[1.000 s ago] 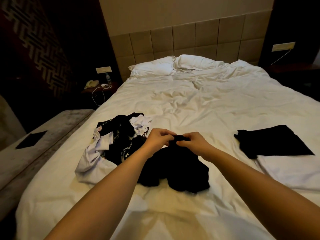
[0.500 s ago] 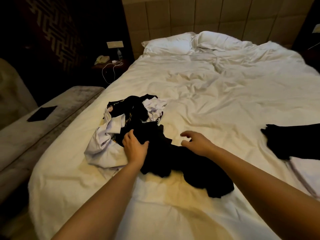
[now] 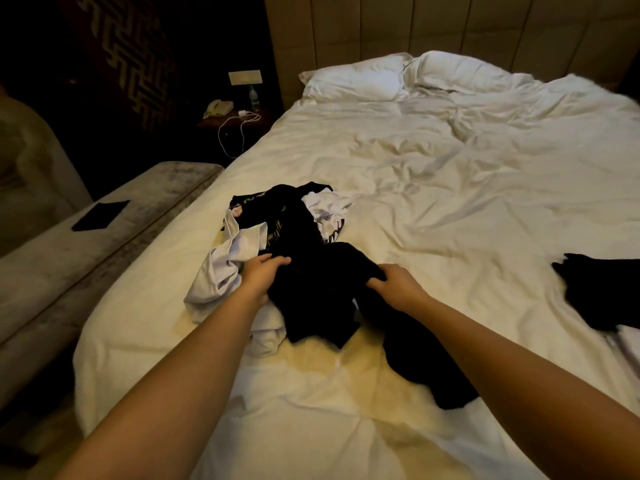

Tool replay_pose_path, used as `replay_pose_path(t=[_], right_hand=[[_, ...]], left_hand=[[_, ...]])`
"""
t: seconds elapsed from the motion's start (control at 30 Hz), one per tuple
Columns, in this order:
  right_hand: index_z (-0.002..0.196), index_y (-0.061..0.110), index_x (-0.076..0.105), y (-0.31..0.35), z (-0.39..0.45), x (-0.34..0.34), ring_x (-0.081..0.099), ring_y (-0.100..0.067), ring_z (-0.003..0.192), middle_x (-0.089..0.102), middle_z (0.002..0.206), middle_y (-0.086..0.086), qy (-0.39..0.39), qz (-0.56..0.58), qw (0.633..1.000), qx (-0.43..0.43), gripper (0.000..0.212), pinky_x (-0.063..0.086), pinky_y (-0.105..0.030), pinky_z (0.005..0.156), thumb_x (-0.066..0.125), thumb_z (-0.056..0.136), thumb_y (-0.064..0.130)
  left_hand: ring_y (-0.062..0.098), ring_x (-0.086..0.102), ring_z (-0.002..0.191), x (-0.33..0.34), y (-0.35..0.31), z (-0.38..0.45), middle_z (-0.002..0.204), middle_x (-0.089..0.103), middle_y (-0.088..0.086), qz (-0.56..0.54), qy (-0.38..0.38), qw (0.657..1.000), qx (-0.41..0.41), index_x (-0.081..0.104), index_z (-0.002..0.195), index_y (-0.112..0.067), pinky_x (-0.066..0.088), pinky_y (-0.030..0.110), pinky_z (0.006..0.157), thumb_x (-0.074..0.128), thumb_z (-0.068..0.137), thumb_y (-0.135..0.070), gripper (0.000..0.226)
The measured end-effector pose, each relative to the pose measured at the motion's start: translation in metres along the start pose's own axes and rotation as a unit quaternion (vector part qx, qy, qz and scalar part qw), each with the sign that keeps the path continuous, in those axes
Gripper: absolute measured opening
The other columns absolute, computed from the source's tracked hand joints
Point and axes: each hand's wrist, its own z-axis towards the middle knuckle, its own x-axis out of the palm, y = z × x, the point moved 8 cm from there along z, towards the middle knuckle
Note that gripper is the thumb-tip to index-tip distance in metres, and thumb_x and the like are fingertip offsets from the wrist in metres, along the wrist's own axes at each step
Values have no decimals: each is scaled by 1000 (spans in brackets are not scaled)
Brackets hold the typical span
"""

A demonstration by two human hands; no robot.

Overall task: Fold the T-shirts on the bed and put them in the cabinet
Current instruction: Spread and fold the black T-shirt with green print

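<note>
Both arms reach in from the bottom of the frame toward a heap of clothes lying on the bed [image 3: 450,209], left of centre. The left hand [image 3: 260,276] rests at the left edge of a crumpled black T-shirt [image 3: 322,299], its fingers [image 3: 277,261] curled over the top of the dark cloth and gripping a fold there. The right hand [image 3: 394,285] is just right of centre, its fingers [image 3: 375,280] bent under and clamped on another bunch of the same black cloth. The two hands are a little apart, with the black fabric bunched between them; more of it trails toward the lower right, under the right forearm.

Beside the left hand, toward the left, lies a rumpled white T-shirt [image 3: 216,271]. Behind the hands, another black garment with pale lettering [image 3: 277,216] and a white one with dark print [image 3: 327,213] are tangled together.

At the right edge of the frame a folded black T-shirt [image 3: 602,289] lies flat on the bed, well apart from the heap, with a bit of white cloth [image 3: 628,344] just below it.

Two white pillows [image 3: 353,79] sit at the head of the bed against a padded headboard [image 3: 433,26]. In the upper left a nightstand [image 3: 235,121] carries a telephone [image 3: 218,107], a bottle [image 3: 254,97] and a white cable [image 3: 232,133]. Along the left edge runs a grey bench [image 3: 69,258] with a flat dark item [image 3: 100,214] on top.
</note>
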Motion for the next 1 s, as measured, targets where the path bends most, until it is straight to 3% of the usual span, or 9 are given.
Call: replay_pose_path(t=[0.07,0.13,0.27,0.37,0.5,0.67,0.8,0.93,1.0], right_hand=[[87,7,63,4,-4,-18,62,-22,73,66,78,-7,-40,43,998,3,16,44,-31,61,57,92,21],[90,9,66,10,-10,-37,65,-21,77,68,81,-6,-76,86,993,-9,15,47,-33,65,55,93,19],[112,16,68,20,-26,-72,66,-14,90,71,99,1,-145,184,972,-30,25,48,-27,74,50,96,15],[109,15,66,28,-42,-99,65,-13,87,69,94,2,-192,233,952,-51,23,47,-26,72,47,97,12],[100,19,65,27,-64,-125,61,-1,75,68,86,7,-227,274,933,-51,22,44,-20,65,45,97,10],[105,13,65,-14,-71,-118,62,-16,80,68,92,-4,-171,260,949,42,19,47,-29,68,46,100,17],[120,6,65,-70,-76,-98,64,-26,93,69,106,-12,-103,212,964,126,33,51,-36,80,47,103,27],[116,3,65,-112,-89,-91,62,-29,77,67,92,-12,-73,212,955,193,38,44,-34,68,47,103,34],[100,0,64,-126,-96,-88,58,-27,67,63,80,-11,-64,176,957,222,45,42,-32,64,51,100,43]], left_hand=[[31,69,94,-8,-9,0,107,72,14,-66,1,997,-29,68,113,-9,56,38,78,78,82,-18,34],[29,70,92,-24,-23,1,106,73,14,-77,-22,997,-16,70,106,-10,56,37,80,78,81,-18,28],[25,68,90,-43,-50,-9,105,70,9,-75,-66,994,37,65,114,-15,55,33,79,77,83,-10,34],[24,67,91,-52,-67,-16,101,68,7,-49,-107,990,74,68,109,-12,55,33,82,76,84,-10,27],[27,67,99,-60,-76,-14,112,70,7,-12,-146,986,80,69,118,-7,55,38,94,78,84,-19,38],[32,59,117,-10,-58,-20,129,61,7,119,-22,992,33,57,132,-4,47,41,104,76,87,-25,53],[31,58,117,46,-42,-46,130,59,12,244,-2,961,129,55,135,-8,48,40,99,76,87,-25,56],[24,65,101,107,-21,-75,107,70,9,286,63,937,191,70,112,-9,49,31,88,74,86,-18,27],[19,68,94,135,-15,-92,96,74,4,316,86,917,226,76,96,-12,51,28,85,74,86,-17,12]])
